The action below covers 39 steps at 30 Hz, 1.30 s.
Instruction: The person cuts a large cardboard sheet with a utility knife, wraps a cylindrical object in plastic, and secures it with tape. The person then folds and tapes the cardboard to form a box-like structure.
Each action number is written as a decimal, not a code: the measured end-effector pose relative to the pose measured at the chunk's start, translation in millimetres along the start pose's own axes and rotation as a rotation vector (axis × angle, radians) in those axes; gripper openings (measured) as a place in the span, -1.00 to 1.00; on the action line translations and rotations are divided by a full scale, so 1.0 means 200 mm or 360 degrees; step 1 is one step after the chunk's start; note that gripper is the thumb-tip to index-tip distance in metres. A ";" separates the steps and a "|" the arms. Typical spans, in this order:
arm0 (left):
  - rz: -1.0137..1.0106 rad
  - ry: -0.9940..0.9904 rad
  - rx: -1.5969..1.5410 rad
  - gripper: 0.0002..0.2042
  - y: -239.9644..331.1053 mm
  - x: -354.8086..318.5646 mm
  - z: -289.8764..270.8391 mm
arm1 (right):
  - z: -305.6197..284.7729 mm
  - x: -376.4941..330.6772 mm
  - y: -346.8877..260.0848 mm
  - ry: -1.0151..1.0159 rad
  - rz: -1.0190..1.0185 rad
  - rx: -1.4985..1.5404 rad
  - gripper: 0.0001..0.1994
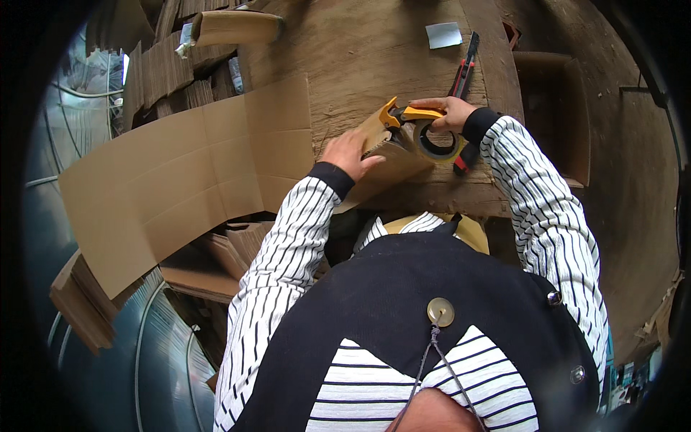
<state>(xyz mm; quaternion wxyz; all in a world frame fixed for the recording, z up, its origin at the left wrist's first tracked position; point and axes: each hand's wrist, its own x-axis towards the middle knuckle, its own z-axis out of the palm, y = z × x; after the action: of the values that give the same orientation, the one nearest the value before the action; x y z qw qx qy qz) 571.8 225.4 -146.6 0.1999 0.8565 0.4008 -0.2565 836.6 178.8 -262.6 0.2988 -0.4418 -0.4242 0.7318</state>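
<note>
Two hands: both are busy at the near edge of the wooden counter (403,50).
Right hand (450,111): closed around the yellow handle of the tape dispenser (421,133), so its toothed edge is tipped onto the cardboard.
Left hand (349,153): laid flat, fingers spread, pinning the cardboard flap (392,162) steady beneath the dispenser.
Box cutter (466,68): parked just beyond, within reach.
Flattened box (180,173): hanging off the counter's left side.

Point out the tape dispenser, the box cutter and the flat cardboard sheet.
tape dispenser (414,114): head view, on its yellow handle.
box cutter (466,66): head view, on its red and black body.
cardboard sheet (180,173): head view, on its middle panel.
</note>
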 end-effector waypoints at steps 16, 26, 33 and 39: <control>0.0180 0.0627 -0.0170 -0.50 0.03 0.18 0.17 | 0.07 -0.06 0.18 0.0149 0.0005 0.0207 -0.37; 0.0318 0.0683 -0.0137 -0.56 0.02 0.21 0.22 | 0.39 -0.65 0.23 0.0494 0.0242 0.0228 -0.33; 0.0309 0.0750 -0.0241 -0.59 0.01 0.22 0.26 | 0.59 -0.85 0.04 0.0486 0.0547 -0.0164 -0.31; 0.0351 0.0793 -0.0389 -0.64 0.04 0.21 0.23 | 0.64 -0.43 0.05 0.0125 0.0779 -0.0259 -0.35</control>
<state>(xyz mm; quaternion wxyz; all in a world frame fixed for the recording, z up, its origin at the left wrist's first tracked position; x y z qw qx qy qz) 589.4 220.4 -206.6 0.2236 0.9011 0.3699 0.0350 758.7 58.0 -206.1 0.0926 -0.5820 -0.3502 0.7281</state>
